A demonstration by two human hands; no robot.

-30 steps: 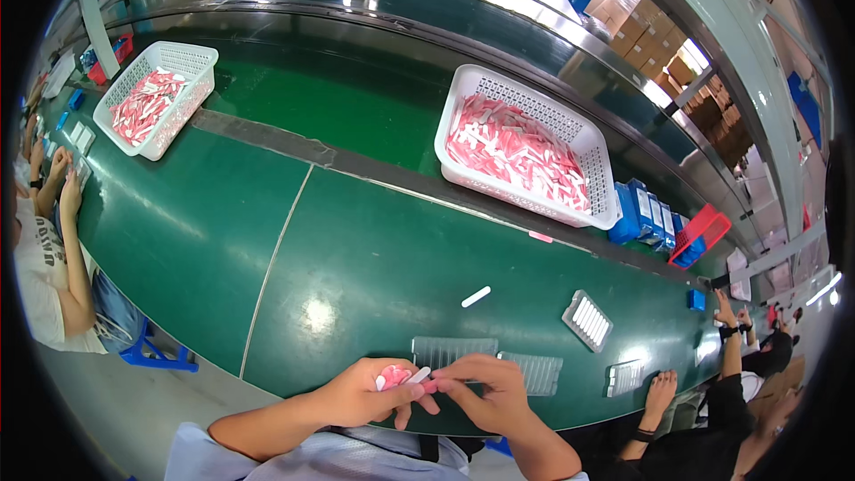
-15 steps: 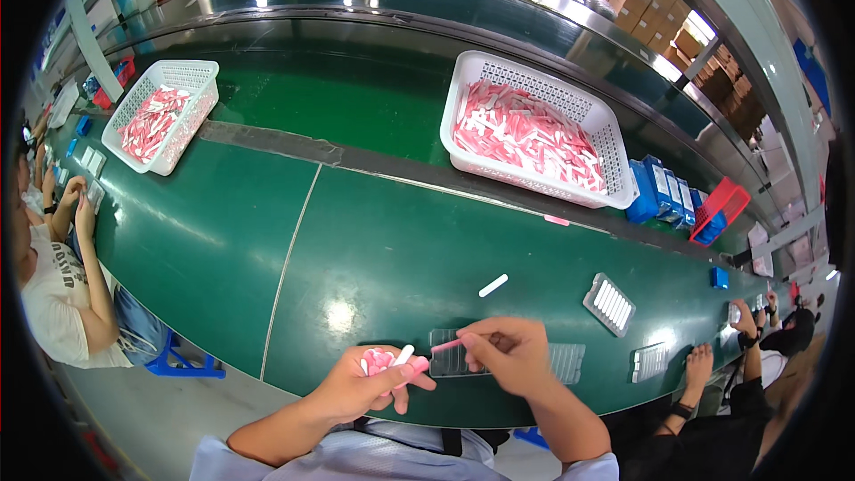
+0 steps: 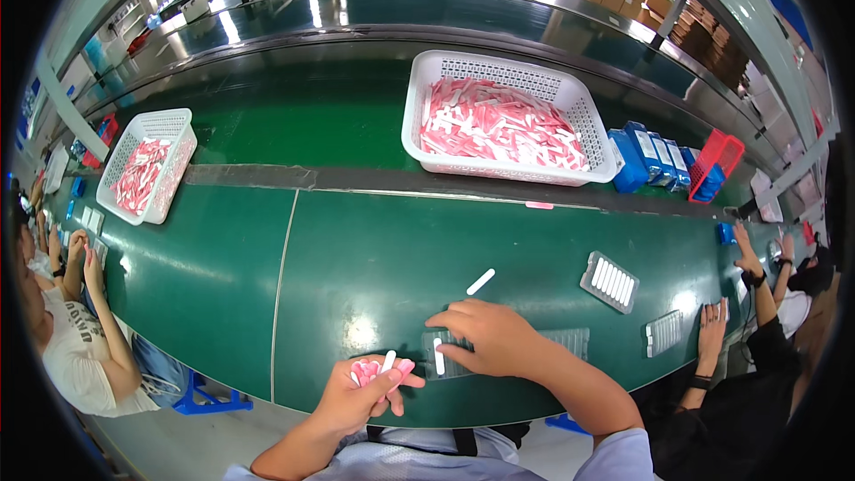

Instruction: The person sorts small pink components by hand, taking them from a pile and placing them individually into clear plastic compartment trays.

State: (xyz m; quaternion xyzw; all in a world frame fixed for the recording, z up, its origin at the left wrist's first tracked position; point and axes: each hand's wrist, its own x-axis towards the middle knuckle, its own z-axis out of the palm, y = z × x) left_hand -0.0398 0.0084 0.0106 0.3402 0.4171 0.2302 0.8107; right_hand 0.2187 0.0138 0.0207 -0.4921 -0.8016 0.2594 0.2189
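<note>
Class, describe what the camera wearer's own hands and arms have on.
The left hand and right hand are ungloved, with no watch or band visible on either wrist. Both forearms show bare; pale blue sleeves appear at the picture's lower edge.

A glossy green bench (image 3: pixel 356 249), crossed by a pale seam (image 3: pixel 283 294), carries a loose white strip (image 3: pixel 481 281). Right of that lies a clear tray filled with white strips (image 3: pixel 610 282); nearer the front edge, a second clear tray (image 3: pixel 459 367) holds one white piece (image 3: pixel 439 361). Another tray (image 3: pixel 664 334) sits farther right.
</note>
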